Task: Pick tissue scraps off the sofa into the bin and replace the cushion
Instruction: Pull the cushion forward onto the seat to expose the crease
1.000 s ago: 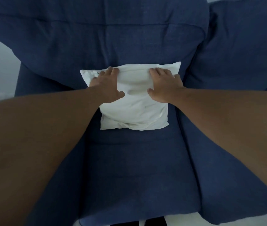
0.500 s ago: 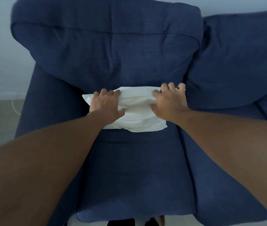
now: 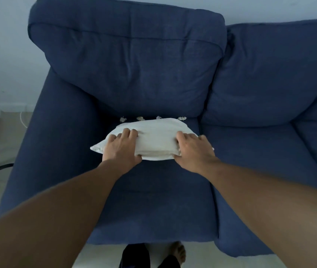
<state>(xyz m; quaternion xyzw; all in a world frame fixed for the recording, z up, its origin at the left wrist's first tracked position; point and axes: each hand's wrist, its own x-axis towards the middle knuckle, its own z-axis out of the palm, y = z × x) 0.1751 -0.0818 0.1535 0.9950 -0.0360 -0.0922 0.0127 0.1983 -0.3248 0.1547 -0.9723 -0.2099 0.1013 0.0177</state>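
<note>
1. Gripping is seen in the head view: the white cushion (image 3: pixel 156 140) is held at its two ends, the left hand (image 3: pixel 122 149) at 9 o'clock and the right hand (image 3: pixel 193 151) at 3 o'clock, fingers (image 3: pixel 129 132) curled closed over its top edge.
2. The cushion is positioned over the left seat of the blue sofa (image 3: pixel 130 74), near the backrest.
3. Four tissue scraps (image 3: pixel 140 118) are seen in a row at 12 o'clock of the cushion, along the seat's back crease.
4. Bare toes (image 3: pixel 179 252) are visible on the floor at 6 o'clock.

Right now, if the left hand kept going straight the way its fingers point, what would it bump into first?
The left hand grips the white cushion, fingers pointing toward the sofa back. Going straight on, it would probably meet the tissue scraps first, then the back cushion. Depth is hard to judge.
</note>
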